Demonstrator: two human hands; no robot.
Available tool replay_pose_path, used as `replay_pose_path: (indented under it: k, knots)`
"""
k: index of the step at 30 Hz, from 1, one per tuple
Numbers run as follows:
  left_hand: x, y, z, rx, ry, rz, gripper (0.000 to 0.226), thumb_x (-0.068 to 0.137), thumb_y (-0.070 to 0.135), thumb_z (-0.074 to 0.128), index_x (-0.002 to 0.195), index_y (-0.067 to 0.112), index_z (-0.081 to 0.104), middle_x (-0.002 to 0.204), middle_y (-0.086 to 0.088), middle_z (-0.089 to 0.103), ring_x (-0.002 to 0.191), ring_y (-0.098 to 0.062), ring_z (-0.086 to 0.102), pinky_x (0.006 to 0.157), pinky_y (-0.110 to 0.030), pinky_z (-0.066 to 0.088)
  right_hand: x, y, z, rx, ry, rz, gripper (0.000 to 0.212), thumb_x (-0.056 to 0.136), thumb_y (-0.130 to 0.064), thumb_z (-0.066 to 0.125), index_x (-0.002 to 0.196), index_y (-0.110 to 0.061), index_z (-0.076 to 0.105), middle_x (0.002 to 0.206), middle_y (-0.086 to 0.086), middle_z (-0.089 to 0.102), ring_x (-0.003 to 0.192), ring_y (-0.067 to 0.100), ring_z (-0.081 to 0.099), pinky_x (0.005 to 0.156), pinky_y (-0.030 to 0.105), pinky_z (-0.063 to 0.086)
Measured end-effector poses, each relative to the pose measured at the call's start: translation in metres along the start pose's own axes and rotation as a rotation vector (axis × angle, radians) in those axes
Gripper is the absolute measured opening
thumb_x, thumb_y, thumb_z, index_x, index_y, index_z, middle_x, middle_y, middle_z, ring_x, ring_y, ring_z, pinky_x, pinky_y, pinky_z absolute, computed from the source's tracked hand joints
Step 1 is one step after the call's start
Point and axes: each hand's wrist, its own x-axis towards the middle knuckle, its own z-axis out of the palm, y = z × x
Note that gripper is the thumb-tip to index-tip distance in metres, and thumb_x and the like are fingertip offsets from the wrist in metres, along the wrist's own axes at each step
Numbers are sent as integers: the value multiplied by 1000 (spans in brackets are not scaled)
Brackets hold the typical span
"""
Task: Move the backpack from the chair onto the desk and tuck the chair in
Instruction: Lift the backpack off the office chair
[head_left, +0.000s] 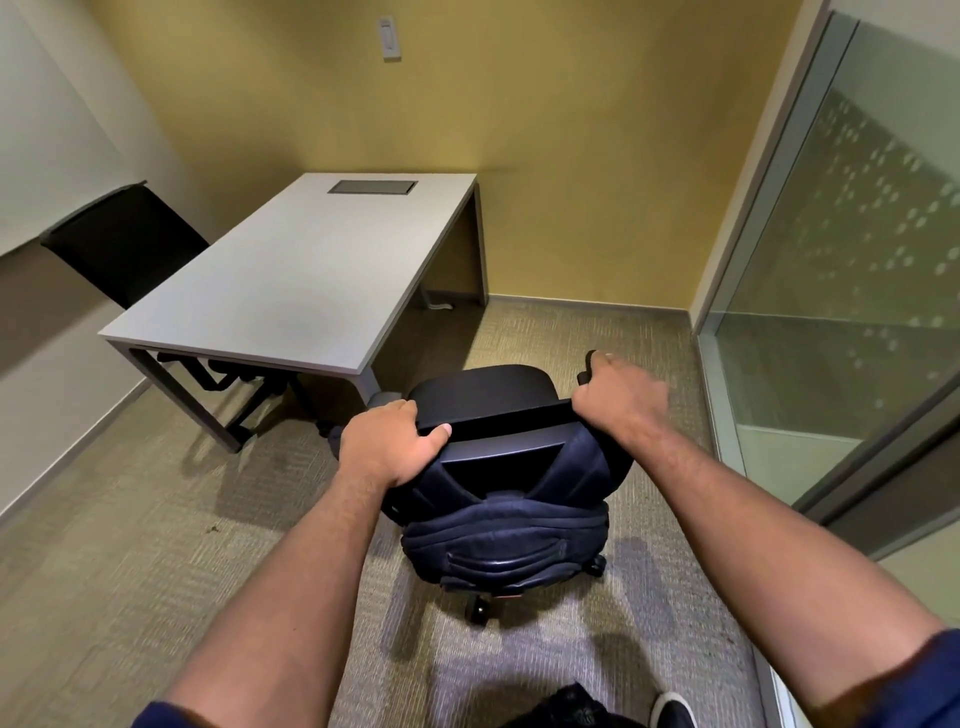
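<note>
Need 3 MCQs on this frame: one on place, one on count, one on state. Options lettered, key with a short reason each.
1. Where is the backpack?
A. on the desk
B. hanging behind the backrest of the near chair
C. on the floor under the desk

2. How many chairs are in view?
A. one
B. two
C. four

3. What is the left hand doing?
A. gripping the top of the backrest
B. resting flat on the desk
C. hanging free in the air

Key: 1 B, the backpack hangs against the back of the near chair, apart from the desk. 2 B, the near chair plus a far chair across the desk. 3 A, its fingers curl over the backrest's top edge; the right hand holds the other end.
</note>
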Motion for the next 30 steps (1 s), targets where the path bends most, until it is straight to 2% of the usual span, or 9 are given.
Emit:
replay_pose_path:
  k: [5,10,16,19,21,25,27,29,30]
  knots:
    - [1,-4,3,-1,29,2,64,93,72,37,114,18,63,114,-4,69,106,-27,65,81,-37,50,0,-18,-3,-92,-10,56,47,78,-28,57,124,-15,56,105,6,70,96,30,67,83,40,54]
    - [1,-5,4,-25,53,4,59,91,72,38,105,20,62,105,-1,70,98,-25,66,76,-36,49,12,-28,-16,-302,-8,-1,8,87,-16,65,86,-15,73,77,1,69,74,24,70,75,40,61]
    - [1,-6,6,-38,53,-6,64,89,75,37,106,19,63,104,-1,70,98,-25,66,77,-37,50,12,-32,-30,-521,-27,-79,15,92,-10,66,78,-15,69,70,-3,65,70,22,71,66,38,60]
    - [3,-4,6,-38,50,-11,66,89,75,36,110,19,65,108,-1,71,101,-25,66,80,-37,51,12,-26,-36,-588,6,-118,29,95,-11,64,67,-14,57,68,-5,62,69,20,70,61,34,58]
    - [5,-2,7,-27,43,-16,69,89,76,36,114,18,65,111,-1,71,103,-25,66,81,-37,50,9,-23,-41,-607,23,-141,21,96,-9,61,75,-12,65,78,-4,69,72,22,71,65,35,58]
    - [6,4,9,2,28,-7,69,89,76,34,110,19,65,108,0,70,100,-24,66,78,-36,49,9,1,-32,-428,48,-232,18,98,-15,49,94,-11,66,78,-2,61,74,22,62,71,36,50]
    - [6,5,8,7,22,-8,69,89,77,34,110,19,65,107,0,70,99,-23,66,78,-36,50,6,11,-18,-163,63,-154,33,104,-25,40,124,-10,61,110,7,69,97,26,66,79,40,48]
    - [5,5,7,13,26,-12,69,89,76,34,111,19,65,108,0,70,100,-24,66,78,-36,50,2,16,1,90,49,-55,51,108,-42,31,148,-13,45,148,8,54,126,30,58,95,47,48]
    - [4,3,8,15,31,-12,68,89,76,34,110,19,65,107,-1,70,100,-24,66,77,-36,49,1,17,10,168,69,-22,57,106,-49,28,151,-16,42,153,6,50,131,30,54,100,48,46]
